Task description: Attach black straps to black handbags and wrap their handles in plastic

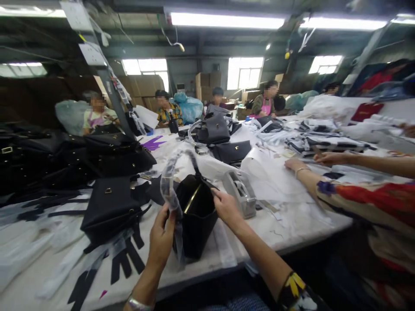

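A black handbag (197,235) stands upright near the table's front edge, its top open and a gold zipper showing inside. Clear plastic film wraps its raised handle (168,177). My left hand (162,235) is closed at the bag's left rim, around the film-wrapped handle's lower end. On the opposite rim, my right hand (227,207) pinches the edge between thumb and fingers. Just beyond that hand sits a grey tape dispenser (241,194). Another black bag (106,207) lies to the left, with black strips (126,261) in front of it.
Black bags (65,160) are heaped at the far left. More bags (214,129) and white sheets (264,172) cover the table's middle. At right, a co-worker's hands (298,166) reach over stacked pieces (324,142). Several people sit across the table. A slanted post (110,86) rises at left.
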The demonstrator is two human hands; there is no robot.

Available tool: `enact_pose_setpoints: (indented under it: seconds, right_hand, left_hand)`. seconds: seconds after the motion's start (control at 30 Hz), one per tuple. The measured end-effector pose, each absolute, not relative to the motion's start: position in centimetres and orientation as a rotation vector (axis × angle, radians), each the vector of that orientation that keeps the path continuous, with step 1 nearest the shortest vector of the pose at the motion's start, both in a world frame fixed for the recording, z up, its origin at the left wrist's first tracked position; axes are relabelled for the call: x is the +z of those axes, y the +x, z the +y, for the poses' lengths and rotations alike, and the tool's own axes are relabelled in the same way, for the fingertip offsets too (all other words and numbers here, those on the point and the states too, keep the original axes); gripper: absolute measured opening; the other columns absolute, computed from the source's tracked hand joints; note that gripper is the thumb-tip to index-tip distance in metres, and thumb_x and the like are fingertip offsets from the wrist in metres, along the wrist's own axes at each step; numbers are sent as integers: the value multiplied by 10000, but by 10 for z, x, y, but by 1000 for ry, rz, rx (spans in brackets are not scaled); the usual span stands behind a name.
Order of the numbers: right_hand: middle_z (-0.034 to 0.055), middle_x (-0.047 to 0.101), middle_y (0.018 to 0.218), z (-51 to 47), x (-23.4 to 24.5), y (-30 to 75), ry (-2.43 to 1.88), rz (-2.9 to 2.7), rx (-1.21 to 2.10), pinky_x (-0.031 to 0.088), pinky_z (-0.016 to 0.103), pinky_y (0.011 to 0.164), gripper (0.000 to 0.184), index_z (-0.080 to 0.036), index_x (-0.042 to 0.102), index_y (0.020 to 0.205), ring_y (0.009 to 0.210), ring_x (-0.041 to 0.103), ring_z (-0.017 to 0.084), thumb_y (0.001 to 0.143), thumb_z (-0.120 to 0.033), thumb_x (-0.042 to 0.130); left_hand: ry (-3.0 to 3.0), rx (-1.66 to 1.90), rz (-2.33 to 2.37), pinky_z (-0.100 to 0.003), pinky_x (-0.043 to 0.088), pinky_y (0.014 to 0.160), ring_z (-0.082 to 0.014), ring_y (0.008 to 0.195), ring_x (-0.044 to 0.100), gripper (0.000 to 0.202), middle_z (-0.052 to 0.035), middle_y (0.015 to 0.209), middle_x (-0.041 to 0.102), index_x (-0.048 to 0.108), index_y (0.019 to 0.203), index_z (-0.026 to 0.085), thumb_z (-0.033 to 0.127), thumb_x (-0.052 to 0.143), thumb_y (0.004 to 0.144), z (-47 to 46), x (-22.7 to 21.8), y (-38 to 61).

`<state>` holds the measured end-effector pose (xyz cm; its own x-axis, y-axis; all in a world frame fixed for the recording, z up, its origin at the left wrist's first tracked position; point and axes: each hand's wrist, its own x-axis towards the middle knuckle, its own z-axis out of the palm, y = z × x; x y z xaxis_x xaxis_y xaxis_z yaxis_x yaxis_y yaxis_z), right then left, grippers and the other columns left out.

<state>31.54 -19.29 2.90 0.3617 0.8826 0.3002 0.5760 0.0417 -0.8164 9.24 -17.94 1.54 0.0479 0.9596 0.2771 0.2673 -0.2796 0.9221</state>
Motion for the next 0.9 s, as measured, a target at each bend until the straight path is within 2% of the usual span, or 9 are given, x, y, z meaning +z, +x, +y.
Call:
enact_pose_setpoints:
  seconds: [0.1,0.23,0.37,0.5,0.63,0.77,0.9]
  right_hand:
    - [104,731,1158,-221,36,279,-1553,-1349,323,506,415,1015,403,-163,717,1171,1084,690,276,869,-101,457]
    - [76,732,1164,-246,31,249,-1393,-1329,291,520,320,1001,392,-175,692,1188,1090,686,210,900,-99,438]
    - [67,746,1110,-255,24,252,-1209,-1311,360,530,296,974,321,-187,680,1185,1057,695,199,958,-192,454]
    - [84,727,1162,-262,13,274,-1187,-1249,386,525,324,996,309,-192,677,1193,1112,672,225,972,-301,491]
    - [98,690,1243,-261,-18,306,-1329,-1134,332,528,354,1005,358,-197,649,1246,1171,643,244,977,-360,478]
    - [79,751,1106,-253,-66,318,-1366,-1262,348,608,296,838,352,-239,725,1120,1026,716,253,949,-446,499]
    - [57,775,986,-245,-105,312,-1314,-1378,310,606,297,823,349,-283,759,1011,923,742,248,937,-497,494]
  left_hand:
    - [1598,1311,1233,-404,355,1126,-276,1335,482,477,-79,1377,586,604,1241,233,568,476,927,-186,18,95]
    - [1644,1259,1193,-408,385,1095,-291,1312,502,511,-82,1253,641,606,1196,232,624,490,888,-195,27,95]
    - [1752,1164,1375,-469,430,1034,-363,1237,547,599,-123,1191,650,587,1149,198,633,665,744,-195,28,106]
    - [1635,1236,1507,-458,416,1052,-340,1239,557,556,-127,1253,631,568,1207,206,574,633,796,-190,25,116]
    - [1459,1321,1575,-447,434,1035,-332,1185,599,517,-109,1192,672,595,1177,202,561,619,806,-183,23,116]
    - [1377,1457,1630,-424,504,932,-327,1004,683,480,-70,956,729,645,1011,198,601,657,750,-176,25,111]
    - [1344,1456,1713,-440,514,905,-338,959,693,496,-66,893,745,676,948,190,617,706,696,-172,32,111]
